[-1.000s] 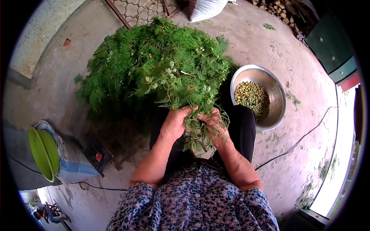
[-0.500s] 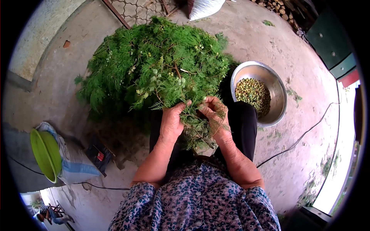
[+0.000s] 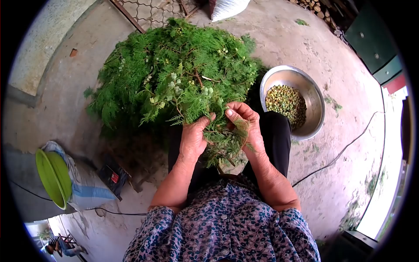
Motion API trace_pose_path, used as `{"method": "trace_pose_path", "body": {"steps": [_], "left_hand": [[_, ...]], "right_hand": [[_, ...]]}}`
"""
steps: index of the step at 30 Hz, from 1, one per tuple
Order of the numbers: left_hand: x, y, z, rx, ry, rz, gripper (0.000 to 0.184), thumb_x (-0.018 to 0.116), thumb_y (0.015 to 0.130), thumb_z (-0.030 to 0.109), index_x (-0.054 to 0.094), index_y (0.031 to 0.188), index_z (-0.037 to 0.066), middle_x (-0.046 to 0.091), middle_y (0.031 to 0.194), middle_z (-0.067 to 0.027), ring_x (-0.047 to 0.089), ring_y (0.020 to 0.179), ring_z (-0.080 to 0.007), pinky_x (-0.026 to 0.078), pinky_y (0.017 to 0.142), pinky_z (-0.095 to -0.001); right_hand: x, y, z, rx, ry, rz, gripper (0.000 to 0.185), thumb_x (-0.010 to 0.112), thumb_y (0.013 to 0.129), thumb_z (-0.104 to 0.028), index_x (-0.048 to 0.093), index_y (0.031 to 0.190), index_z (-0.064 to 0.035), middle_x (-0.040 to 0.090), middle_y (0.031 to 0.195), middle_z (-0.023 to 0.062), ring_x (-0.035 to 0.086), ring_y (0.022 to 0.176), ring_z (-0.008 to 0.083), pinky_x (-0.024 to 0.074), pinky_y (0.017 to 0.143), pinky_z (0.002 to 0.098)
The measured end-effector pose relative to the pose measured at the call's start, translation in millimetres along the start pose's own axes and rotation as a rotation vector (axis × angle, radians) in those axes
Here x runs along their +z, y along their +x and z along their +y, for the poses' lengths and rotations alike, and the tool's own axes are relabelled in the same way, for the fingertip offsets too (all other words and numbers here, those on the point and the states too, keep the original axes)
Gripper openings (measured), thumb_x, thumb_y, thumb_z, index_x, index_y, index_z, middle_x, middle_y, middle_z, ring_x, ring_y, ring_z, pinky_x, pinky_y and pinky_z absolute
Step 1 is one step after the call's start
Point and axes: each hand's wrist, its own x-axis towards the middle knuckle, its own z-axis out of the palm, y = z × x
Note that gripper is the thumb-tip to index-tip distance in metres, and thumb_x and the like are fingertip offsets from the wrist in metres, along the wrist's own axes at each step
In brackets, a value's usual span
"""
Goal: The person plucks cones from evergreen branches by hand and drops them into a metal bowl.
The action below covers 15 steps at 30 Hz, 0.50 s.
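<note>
A large heap of green conifer branches (image 3: 174,65), scaly-leaved like arborvitae, lies in front of me. Pale green cones (image 3: 175,83) hang among the foliage. My left hand (image 3: 194,135) is closed around a leafy branch (image 3: 216,137) at the near edge of the heap, thumb on top. Close beside it, my right hand (image 3: 246,126) has thumb and index finger drawn together at the foliage; whatever lies between the fingertips is hidden. Sprigs drape across the right palm. To the right of my knee, a metal basin (image 3: 316,109) holds many small yellow-green and brown cones (image 3: 286,105).
At left, a green plastic basin (image 3: 54,179) leans by a white and blue sack (image 3: 87,187). A cable (image 3: 340,155) crosses the concrete floor on the right. Stacked firewood (image 3: 321,8) and a white sack (image 3: 229,8) are at the back. A person (image 3: 61,246) sits far lower left.
My right hand has shifted slightly up and its fingertips have moved a little away from the branch. My left hand keeps its grip. The whole view has tilted slightly.
</note>
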Motion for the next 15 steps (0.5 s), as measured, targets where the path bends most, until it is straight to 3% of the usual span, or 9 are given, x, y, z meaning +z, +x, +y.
{"method": "trace_pose_path", "body": {"steps": [5,11,15], "left_hand": [[0.9,0.8,0.7,0.000,-0.034,0.026,0.037,0.067,0.071,-0.002,0.054,0.105,0.005,0.059,0.097,-0.0029,0.055,0.090,-0.0147,0.046,0.078,-0.0287],[1.4,1.2,3.3,0.006,-0.021,0.037,0.035,0.068,0.070,-0.001,0.056,0.103,0.005,0.059,0.096,-0.0022,0.055,0.087,-0.0147,0.046,0.075,-0.0291],[10.2,-2.4,4.8,0.126,0.014,0.031,0.027,0.064,0.075,0.001,0.057,0.100,0.005,0.060,0.093,-0.0019,0.056,0.082,-0.0144,0.049,0.071,-0.0307]], "right_hand": [[1.1,-1.0,-6.3,0.037,0.050,-0.058,0.017,0.065,0.080,-0.010,0.059,0.094,-0.0029,0.057,0.075,-0.0028,0.050,0.060,0.0046,0.0404,0.052,0.0196],[-3.8,5.0,1.7,0.010,0.063,-0.111,0.015,0.063,0.081,-0.008,0.060,0.096,-0.0061,0.057,0.073,-0.0044,0.052,0.059,0.0057,0.0421,0.053,0.0198],[-1.2,6.4,3.4,-0.030,0.052,-0.068,0.016,0.062,0.082,-0.007,0.060,0.097,-0.0052,0.056,0.072,-0.0042,0.051,0.059,0.0060,0.0424,0.054,0.0197]]}}
